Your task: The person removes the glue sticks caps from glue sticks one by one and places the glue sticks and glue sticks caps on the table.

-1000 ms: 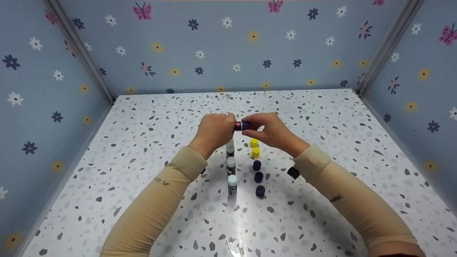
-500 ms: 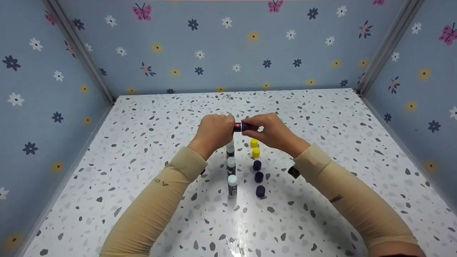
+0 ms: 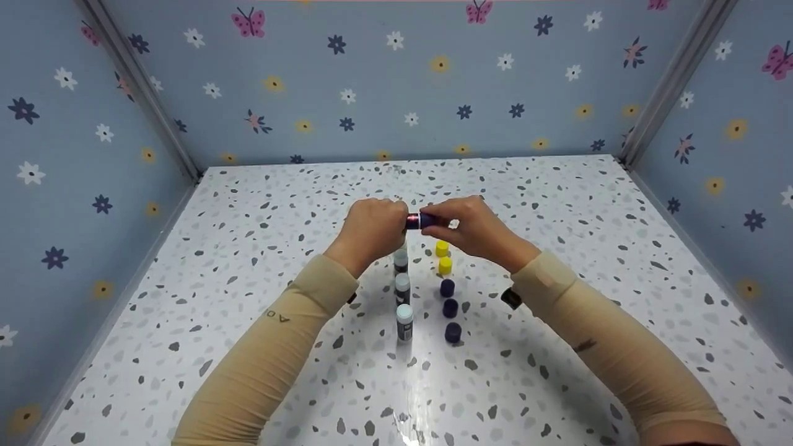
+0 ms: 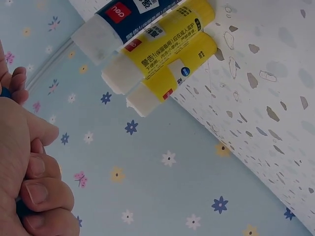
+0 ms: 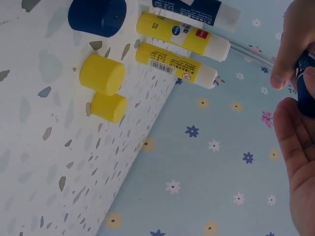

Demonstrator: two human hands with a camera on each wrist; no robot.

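Note:
Both hands meet above the middle of the speckled table [image 3: 557, 248]. My left hand [image 3: 372, 229] grips the body of a glue stick [image 3: 414, 220] held level. My right hand [image 3: 474, 229] pinches its dark blue cap [image 3: 427, 220], which shows between the fingers in the right wrist view [image 5: 306, 83]. Below the hands, uncapped glue sticks [image 3: 404, 322] stand in a row. Beside them lie two yellow caps [image 3: 443, 257] and three dark blue caps [image 3: 450, 308]. The left wrist view shows curled fingers [image 4: 34, 191] and two yellow-labelled sticks [image 4: 167, 64].
Flowered blue walls [image 3: 396, 93] close the table on the left, back and right. In the right wrist view, the yellow caps [image 5: 102, 73] and one blue cap [image 5: 97, 16] sit next to the yellow-labelled sticks [image 5: 177, 54]. A black device [image 3: 510, 299] hangs under my right wrist.

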